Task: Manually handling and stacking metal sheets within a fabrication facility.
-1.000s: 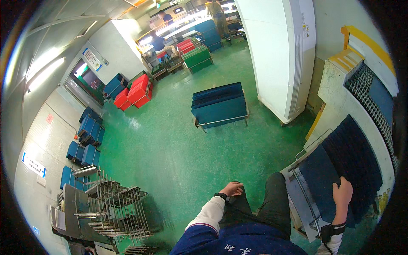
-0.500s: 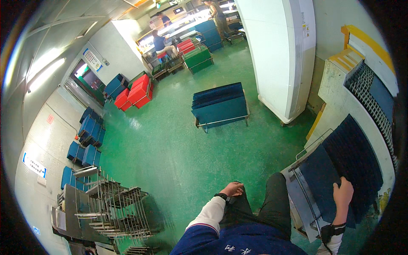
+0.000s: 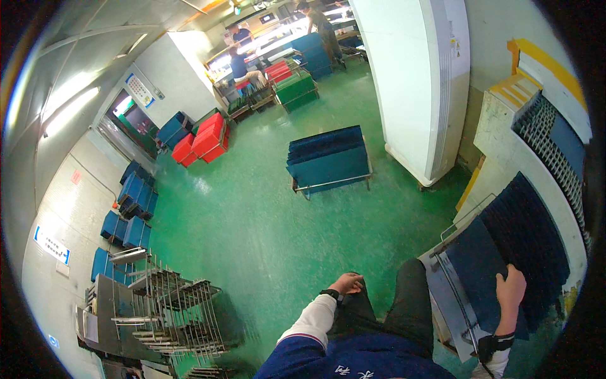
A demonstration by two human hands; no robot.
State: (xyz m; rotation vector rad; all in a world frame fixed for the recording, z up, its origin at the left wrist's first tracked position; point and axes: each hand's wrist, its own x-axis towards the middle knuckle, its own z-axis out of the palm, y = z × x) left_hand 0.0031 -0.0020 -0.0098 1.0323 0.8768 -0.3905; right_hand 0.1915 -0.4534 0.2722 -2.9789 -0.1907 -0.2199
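My right hand (image 3: 510,286) is at the near end of a rack of thin dark blue boards, its fingers curled over the edge of the front board (image 3: 478,259). Behind that board, many more dark blue boards (image 3: 524,237) stand packed side by side in the metal rack (image 3: 452,281), next to the machine. A grey sheet lies against the rack's left side. My left hand (image 3: 347,283) rests on my left knee, fingers curled in, with nothing visible in it. Both wrists wear dark bands.
Another rack of blue boards (image 3: 331,161) stands on the green floor ahead. A tall white cabinet (image 3: 420,95) and a conveyor machine (image 3: 505,120) are to the right. Empty metal racks (image 3: 170,306) stack at left. Red bins (image 3: 208,137) and several people are farther back.
Both my hands keep their places, and the boards look unmoved. The view has shifted slightly. At the back, the standing person has leaned toward the bench.
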